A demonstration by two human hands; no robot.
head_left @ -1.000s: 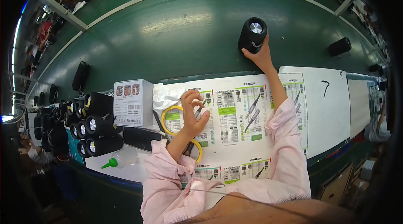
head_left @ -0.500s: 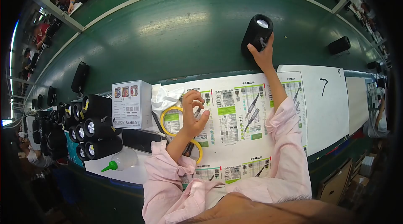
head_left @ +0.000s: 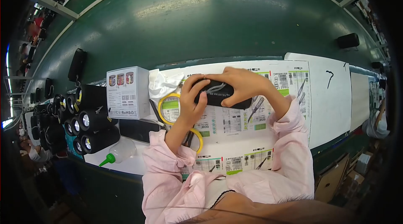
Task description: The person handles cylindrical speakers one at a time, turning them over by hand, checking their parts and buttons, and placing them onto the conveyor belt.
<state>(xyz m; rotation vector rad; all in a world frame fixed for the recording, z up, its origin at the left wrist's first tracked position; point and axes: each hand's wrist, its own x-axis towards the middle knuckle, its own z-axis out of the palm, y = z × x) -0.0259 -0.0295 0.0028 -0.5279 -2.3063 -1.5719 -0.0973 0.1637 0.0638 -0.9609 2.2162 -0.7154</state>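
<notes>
Both hands hold a black cylindrical speaker (head_left: 217, 96) on its side, low over the printed sheets. A grey braided cord and a row of small buttons show on its upward face. My left hand (head_left: 193, 100) is wrapped round the left end, with the thumb in front. From the right, my right hand (head_left: 242, 83) closes over the top, its thumb pressed on the near face. Just left of my left hand lie a yellow tape roll (head_left: 161, 112) and a crumpled white cloth (head_left: 164, 84). Another yellow ring (head_left: 199, 142) lies by my left forearm.
A printed white box (head_left: 128, 91) stands at left beside several stacked speakers (head_left: 94, 119). Nearer me is a clear bottle with a green nozzle (head_left: 110, 159). Single speakers rest on the green conveyor (head_left: 189, 30), one far right (head_left: 348, 40). White sheets (head_left: 327, 98) cover the right side.
The speaker has come from the green conveyor down to the printed sheets and turned onto its side. My left hand, empty before, now grips it together with my right.
</notes>
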